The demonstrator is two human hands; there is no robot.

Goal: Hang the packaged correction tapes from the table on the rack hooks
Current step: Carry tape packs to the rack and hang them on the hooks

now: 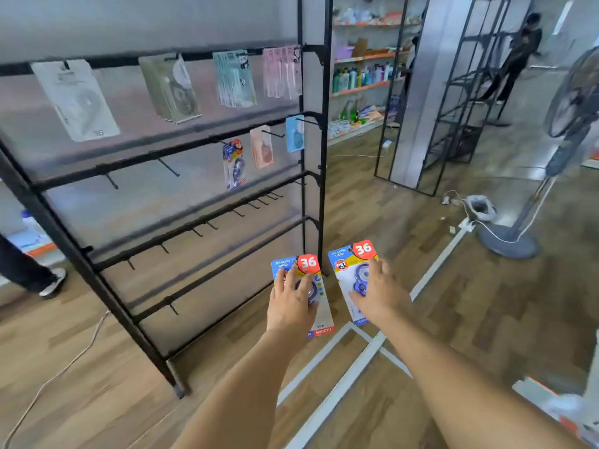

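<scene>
Head view: each outstretched hand, left hand and right hand, grips a correction tape pack

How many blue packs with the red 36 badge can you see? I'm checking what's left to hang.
3: one in the left hand, one in the right hand, one hanging on the rack's second bar. The hanging one's badge is blurred; others may be out of view.

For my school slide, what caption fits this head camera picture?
Each hand, left hand and right hand, holds a packaged correction tape before the black rack.
</scene>
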